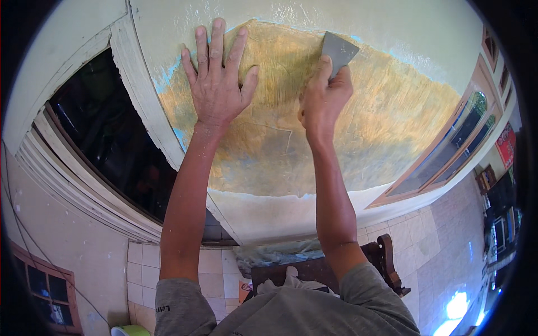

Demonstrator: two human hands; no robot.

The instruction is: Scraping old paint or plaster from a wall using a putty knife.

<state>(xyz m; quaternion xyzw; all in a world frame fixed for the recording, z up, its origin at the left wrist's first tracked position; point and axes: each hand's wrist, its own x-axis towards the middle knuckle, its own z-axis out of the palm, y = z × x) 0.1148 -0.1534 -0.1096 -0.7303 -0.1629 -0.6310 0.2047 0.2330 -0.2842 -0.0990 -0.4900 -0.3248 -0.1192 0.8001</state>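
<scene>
My left hand lies with its fingers spread against the wall, near the upper left edge of a large bared patch of mottled yellow, brown and grey. My right hand grips a flat metal scraper, its handle hidden in the fist. The blade's wide end is at the patch's upper edge, where light green paint borders it. Thin blue traces show along that edge. Whitish scuffed spots mark the paint above.
A white door frame with chipped edges stands left of the patch, beside a dark opening. A wood-framed window is at the right. Below are a dark wooden piece of furniture under me, crumpled plastic sheeting, floor tiles and a green container.
</scene>
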